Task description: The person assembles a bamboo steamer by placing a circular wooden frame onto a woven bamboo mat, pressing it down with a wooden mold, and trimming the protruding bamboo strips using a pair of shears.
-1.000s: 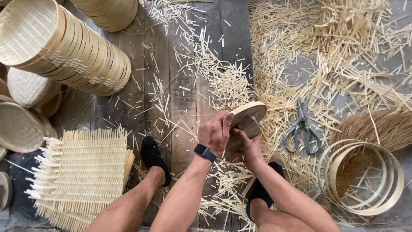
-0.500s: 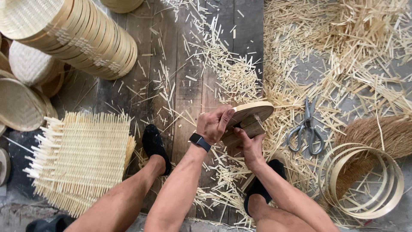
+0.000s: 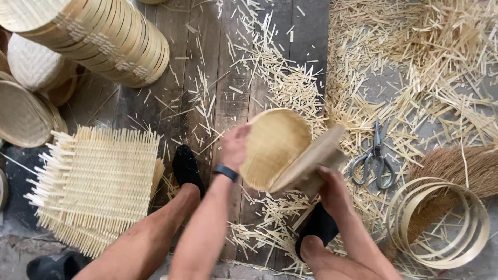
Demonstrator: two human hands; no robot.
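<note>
Across the plank floor [image 3: 129, 111] lie bamboo offcuts [image 3: 290, 88], finished round trays stacked at upper left [image 3: 111, 39], and woven mats [image 3: 98, 181] waiting. Between the knees, the left hand [image 3: 234, 148] grips a trimmed round tray [image 3: 275, 145], tilted; the right hand [image 3: 332, 186] clasps a wooden block [image 3: 311, 161] against its rim.

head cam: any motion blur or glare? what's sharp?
Head view: motion blur on the round woven tray, the wooden block against it and both hands, left hand and right hand. The floor scraps, scissors, hoops and woven mat are sharp. Light is soft and even, with no glare and only faint shadows. Slight wide-angle bending at the edges.
</note>
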